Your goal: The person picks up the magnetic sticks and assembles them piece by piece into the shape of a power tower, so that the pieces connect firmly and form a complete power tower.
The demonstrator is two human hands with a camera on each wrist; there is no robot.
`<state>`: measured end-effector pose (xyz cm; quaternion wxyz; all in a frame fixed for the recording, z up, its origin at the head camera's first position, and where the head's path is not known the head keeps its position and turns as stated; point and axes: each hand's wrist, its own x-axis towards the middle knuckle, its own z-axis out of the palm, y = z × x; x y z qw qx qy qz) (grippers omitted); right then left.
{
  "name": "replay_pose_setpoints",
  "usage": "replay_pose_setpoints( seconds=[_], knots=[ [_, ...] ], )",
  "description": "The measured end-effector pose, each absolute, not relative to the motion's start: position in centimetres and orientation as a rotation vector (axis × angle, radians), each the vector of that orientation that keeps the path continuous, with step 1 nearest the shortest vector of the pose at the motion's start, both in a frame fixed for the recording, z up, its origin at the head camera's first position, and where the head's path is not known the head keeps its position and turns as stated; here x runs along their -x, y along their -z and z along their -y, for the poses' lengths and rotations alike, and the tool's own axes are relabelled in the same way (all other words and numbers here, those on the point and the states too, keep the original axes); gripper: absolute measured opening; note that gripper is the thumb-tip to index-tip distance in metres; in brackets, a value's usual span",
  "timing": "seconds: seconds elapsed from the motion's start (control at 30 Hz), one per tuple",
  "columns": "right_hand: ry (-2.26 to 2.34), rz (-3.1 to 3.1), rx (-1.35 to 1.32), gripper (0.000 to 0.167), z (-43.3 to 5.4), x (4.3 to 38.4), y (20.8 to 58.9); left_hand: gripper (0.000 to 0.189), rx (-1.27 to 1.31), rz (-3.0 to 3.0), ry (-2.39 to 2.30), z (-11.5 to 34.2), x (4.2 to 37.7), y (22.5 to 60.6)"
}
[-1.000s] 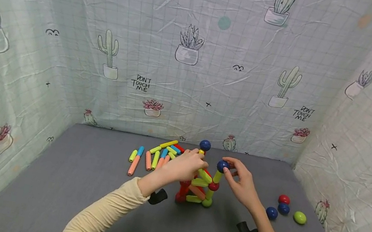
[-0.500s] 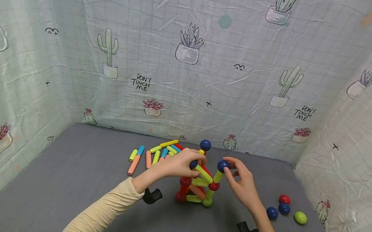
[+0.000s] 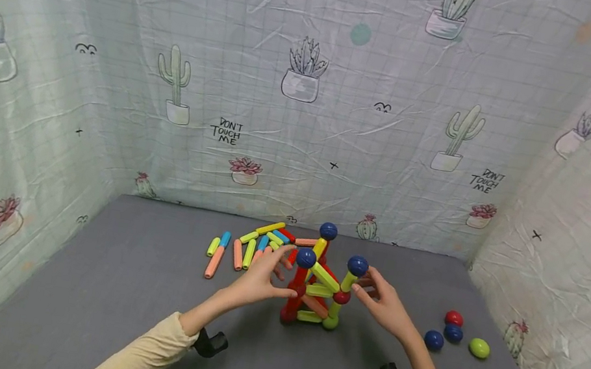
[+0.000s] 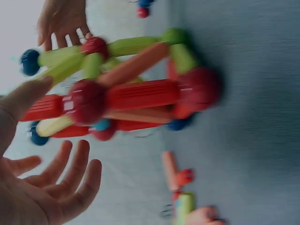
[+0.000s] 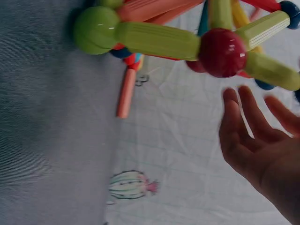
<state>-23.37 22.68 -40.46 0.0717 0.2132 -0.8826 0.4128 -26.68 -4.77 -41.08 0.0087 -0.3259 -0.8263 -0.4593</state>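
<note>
The left hand (image 3: 262, 278) is spread wide, thumb well apart from the fingers, and holds nothing; the thumb tip is close by the lower red ball (image 3: 297, 289) of the tower's left post, and whether it touches cannot be told. The right hand (image 3: 383, 299) is half curved, also without a hold, its fingers just beside the right blue ball (image 3: 358, 265) and, from the right wrist, apart from the upper rod beneath it. The tower (image 3: 319, 290) stands on the table (image 3: 132, 301) between the hands, its long axis upright. Its left post, red and nearly vertical, lies just to the right of the left hand's gap, so that hand is the nearer one to the left blue ball (image 3: 306, 258) on top. The right post leans outward toward the right hand. A slanting lime rod (image 3: 325, 276) ties the left top to the right post's middle; the rear blue ball (image 3: 328, 231) rises behind. Loose rods (image 3: 238, 255) lie to the left and behind; loose balls (image 3: 433, 340) sit well off to the right.
</note>
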Motion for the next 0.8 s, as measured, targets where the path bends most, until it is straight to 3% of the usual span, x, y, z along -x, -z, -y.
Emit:
replay_pose_setpoints(
  seconds=[0.23,0.53,0.8],
  knots=[
    [-1.328,2.763,-0.704,0.043,-23.0,23.4,41.6,0.044,0.938,2.559,1.496,5.0,26.0,43.7],
    [-1.501,2.701,-0.846,0.039,-23.3,22.8,41.8,0.021,0.857,2.421,1.553,4.6,27.2,43.8],
    [-1.689,2.71,-0.911,0.041,-20.9,21.3,41.3,0.025,0.841,2.525,1.817,4.7,29.2,41.5]
  ],
)
